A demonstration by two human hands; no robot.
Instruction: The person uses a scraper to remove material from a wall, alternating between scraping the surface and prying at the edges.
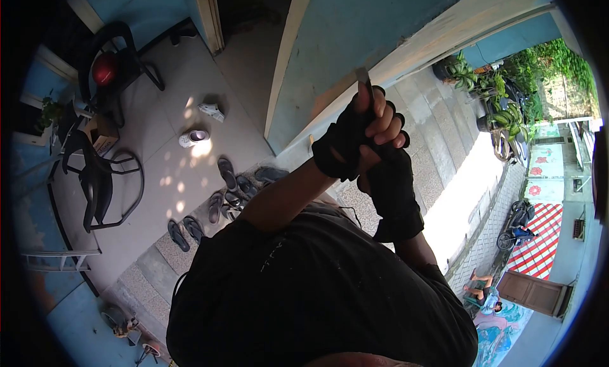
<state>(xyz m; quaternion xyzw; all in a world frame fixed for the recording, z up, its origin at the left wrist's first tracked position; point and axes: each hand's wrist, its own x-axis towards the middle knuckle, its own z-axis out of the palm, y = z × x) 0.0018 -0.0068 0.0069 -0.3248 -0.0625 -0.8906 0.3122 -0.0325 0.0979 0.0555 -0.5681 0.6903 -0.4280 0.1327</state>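
Both hands wear black fingerless gloves and are raised close together in front of the chest. My left hand (365,123) is closed with its fingers curled inward, around a small tool with a flat greyish tip (362,75) that sticks up past the thumb. Just below and to the right, my right hand (388,170) is closed against the lower side of the left hand. Its fingers are mostly hidden, and what it grips cannot be made out. A blue wall (342,40) with a pale edge stands behind the hands.
Several sandals (216,207) and two light shoes (193,137) lie on the tiled floor (158,170) at left. Black chairs (95,183), one with a red helmet (104,69), stand beyond. At right are plants (504,116), a motorcycle (517,227) and a seated person (485,291).
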